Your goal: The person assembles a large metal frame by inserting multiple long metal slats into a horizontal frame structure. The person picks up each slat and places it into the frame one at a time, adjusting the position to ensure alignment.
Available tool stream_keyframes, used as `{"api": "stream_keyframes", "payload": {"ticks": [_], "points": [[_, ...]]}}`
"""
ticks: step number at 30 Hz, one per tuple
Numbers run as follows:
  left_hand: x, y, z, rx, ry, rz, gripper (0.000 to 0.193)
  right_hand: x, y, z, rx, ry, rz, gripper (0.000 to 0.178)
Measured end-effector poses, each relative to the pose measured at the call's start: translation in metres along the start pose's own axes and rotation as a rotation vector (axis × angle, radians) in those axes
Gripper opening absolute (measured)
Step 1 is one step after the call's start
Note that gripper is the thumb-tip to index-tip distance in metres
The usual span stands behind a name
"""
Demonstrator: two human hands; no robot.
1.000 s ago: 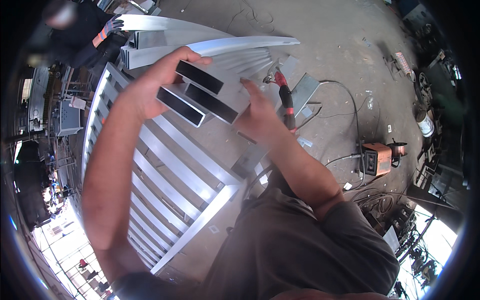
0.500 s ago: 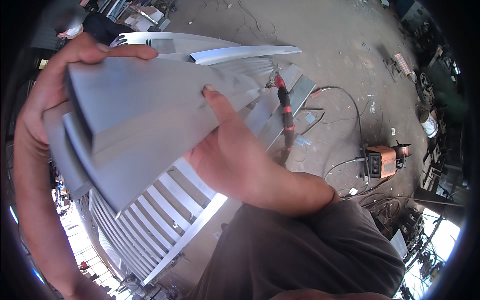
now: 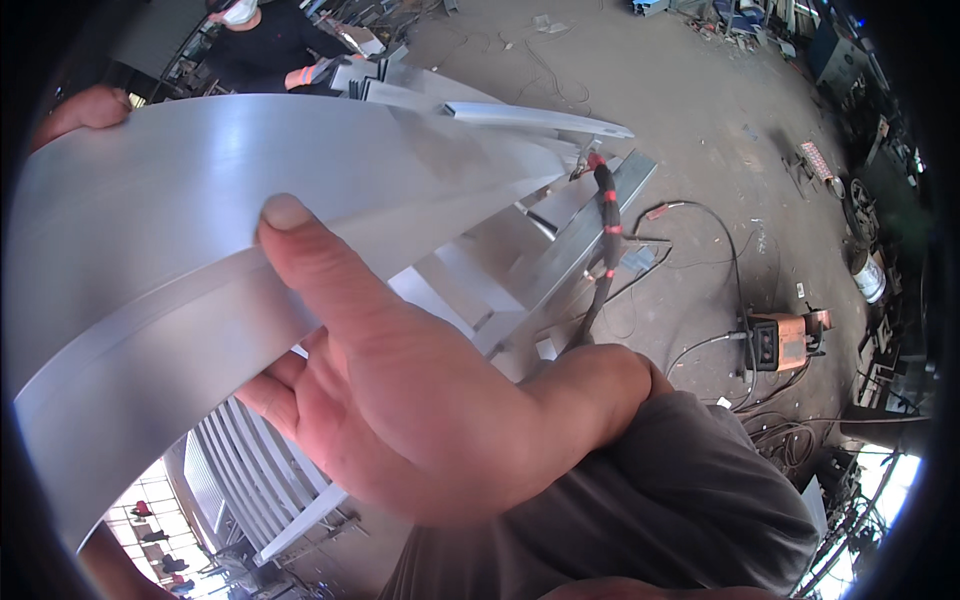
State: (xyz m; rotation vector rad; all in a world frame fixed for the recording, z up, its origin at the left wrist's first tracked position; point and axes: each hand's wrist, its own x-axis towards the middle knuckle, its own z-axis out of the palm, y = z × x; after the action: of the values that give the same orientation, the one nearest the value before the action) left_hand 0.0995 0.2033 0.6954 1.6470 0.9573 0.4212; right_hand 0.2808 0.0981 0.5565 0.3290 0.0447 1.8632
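Observation:
A long, wide silver metal profile (image 3: 230, 180) fills the left of the view, close up. It narrows with distance toward the stacked bars, and its near end runs out past the left rim. My right hand (image 3: 400, 400) grips its near edge, thumb pressed on the top face and fingers bent underneath. Over its far edge at the upper left shows my left hand (image 3: 95, 108), its fingers curled down and partly hidden. Beyond lie more silver metal bars (image 3: 540, 118). A red-and-black cable (image 3: 607, 215) with a metal end hangs beside them.
A co-worker in black (image 3: 270, 55) with gloved hands stands behind the bars. A slatted silver metal frame (image 3: 250, 470) lies below the profile. An orange welding machine (image 3: 785, 340) with cables sits on the floor at right, near a white bucket (image 3: 868, 275). Grey trousers (image 3: 620, 500) show below.
The profile has come closer and leftward, its near end leaving view. My left hand has shifted left, largely behind it. More of the co-worker shows.

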Motion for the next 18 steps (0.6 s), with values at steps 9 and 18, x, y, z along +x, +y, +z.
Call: {"api": "stream_keyframes", "payload": {"ticks": [9,18], "points": [[-0.235,-0.081,-0.056,-0.013,0.178,0.103,0.065,-0.039,0.183,-0.031,-0.226,0.028,0.157,0.078],[-0.42,-0.18,-0.086,-0.18,0.332,0.265,0.069,-0.06,0.332,-0.09,-0.491,0.195,0.151,0.043]]}}
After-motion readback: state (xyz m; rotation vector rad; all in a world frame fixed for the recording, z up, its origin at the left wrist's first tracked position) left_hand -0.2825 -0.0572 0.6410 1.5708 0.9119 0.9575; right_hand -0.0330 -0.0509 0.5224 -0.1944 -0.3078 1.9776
